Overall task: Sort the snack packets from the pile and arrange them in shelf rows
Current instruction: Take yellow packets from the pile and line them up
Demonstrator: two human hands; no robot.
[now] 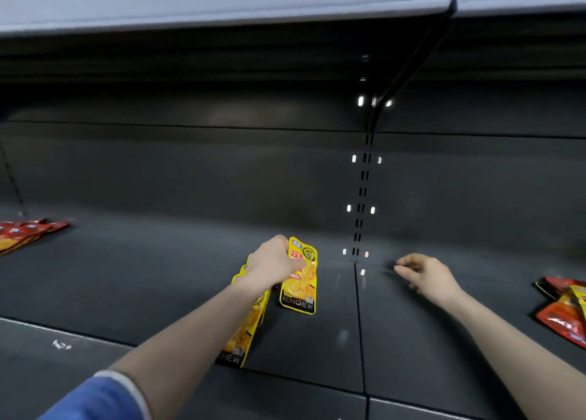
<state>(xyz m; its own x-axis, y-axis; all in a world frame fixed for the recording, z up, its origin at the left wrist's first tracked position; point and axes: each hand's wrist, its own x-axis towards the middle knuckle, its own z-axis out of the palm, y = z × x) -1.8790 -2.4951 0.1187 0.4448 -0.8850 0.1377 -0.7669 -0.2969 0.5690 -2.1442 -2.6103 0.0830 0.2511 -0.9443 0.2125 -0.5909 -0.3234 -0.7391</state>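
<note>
Head view — left hand grips a yellow packet at centre frame, more yellow packets beneath its wrist — right hand hovers loose-fingered, holding nothing, well right of it.

The left hand covers the upper middle of the front yellow packet, so its red print is only partly readable. The row of yellow packets behind it lies mostly under the forearm (how many cannot be counted). At the far left, the red packets are cut by the picture's edge. On the right, the mixed pile is likewise cut off, its print too blurred to read.
</note>
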